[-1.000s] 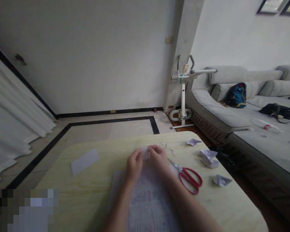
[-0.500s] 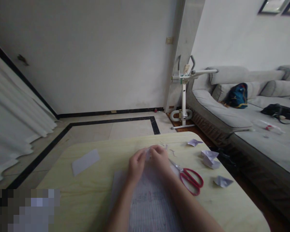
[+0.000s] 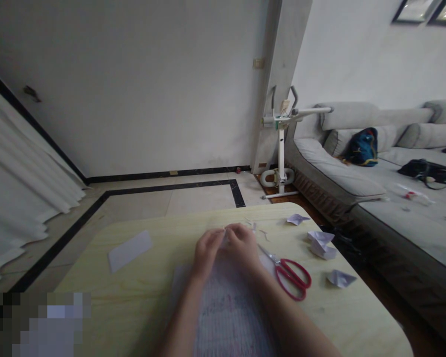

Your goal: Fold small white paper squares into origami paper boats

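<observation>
My left hand (image 3: 207, 250) and my right hand (image 3: 242, 244) meet near the far side of the table, their fingers closed on a small piece of white paper (image 3: 226, 241). Most of that paper is hidden by the fingers. Beneath my forearms lies a lined sheet with writing (image 3: 232, 317). Red-handled scissors (image 3: 293, 277) rest just right of my right forearm, tips toward my right hand. Thin paper scraps (image 3: 264, 235) are scattered beyond the right hand. Along the table's right side sit folded paper pieces (image 3: 321, 244).
On the left of the wooden table (image 3: 141, 307) lies a flat white paper rectangle (image 3: 130, 250). A grey sofa (image 3: 401, 198) with bags stands at the right, and a white exercise machine (image 3: 281, 153) is behind the table. White curtains (image 3: 18, 183) hang at the left.
Both hands stay together on the small paper, with the fingers slightly shifted. The whole view has moved a little; the things on the table lie as before.
</observation>
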{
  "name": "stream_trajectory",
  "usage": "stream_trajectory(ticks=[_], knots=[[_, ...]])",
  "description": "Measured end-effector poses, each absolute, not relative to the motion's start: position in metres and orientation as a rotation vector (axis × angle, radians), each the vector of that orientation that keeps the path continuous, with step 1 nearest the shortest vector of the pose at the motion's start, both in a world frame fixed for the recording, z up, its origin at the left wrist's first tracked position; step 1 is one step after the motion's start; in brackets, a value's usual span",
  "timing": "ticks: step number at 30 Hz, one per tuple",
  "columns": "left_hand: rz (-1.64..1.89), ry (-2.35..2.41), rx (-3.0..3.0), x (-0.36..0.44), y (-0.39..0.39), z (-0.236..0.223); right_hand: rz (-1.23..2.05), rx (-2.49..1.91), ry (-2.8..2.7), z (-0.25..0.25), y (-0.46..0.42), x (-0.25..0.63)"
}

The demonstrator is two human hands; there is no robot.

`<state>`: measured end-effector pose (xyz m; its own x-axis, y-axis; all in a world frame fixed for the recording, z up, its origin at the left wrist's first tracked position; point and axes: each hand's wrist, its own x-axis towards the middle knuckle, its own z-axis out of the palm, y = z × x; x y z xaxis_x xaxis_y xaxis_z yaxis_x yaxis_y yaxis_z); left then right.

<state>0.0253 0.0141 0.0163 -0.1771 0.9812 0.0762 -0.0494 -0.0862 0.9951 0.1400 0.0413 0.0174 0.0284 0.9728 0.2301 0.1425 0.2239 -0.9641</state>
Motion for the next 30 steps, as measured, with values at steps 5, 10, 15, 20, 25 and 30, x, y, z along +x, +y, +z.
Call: stream_trajectory(ticks=[5,10,15,20,25,30], knots=[[1.406,1.196,1.061,0.028,0.016,0.011,0.999,-1.141,-1.313,0.015,0.043,0.141],[1.452,1.228,1.057,0.028,0.018,0.010,1.025,-1.113,-1.329,0.016,0.041,0.140],[1.440,1.217,1.112,0.028,0.018,0.009,0.989,-1.148,-1.355,0.018,0.042,0.140],[1.464,1.316,1.168,0.026,0.017,0.011,1.039,-1.173,-1.320,0.021,0.043,0.142],[1.413,1.346,1.188,0.023,0.018,0.009,1.087,-1.173,-1.271,0.024,0.042,0.142],[1.450,1.343,1.154,0.021,0.020,0.005,1.104,-1.160,-1.289,0.025,0.040,0.142]])
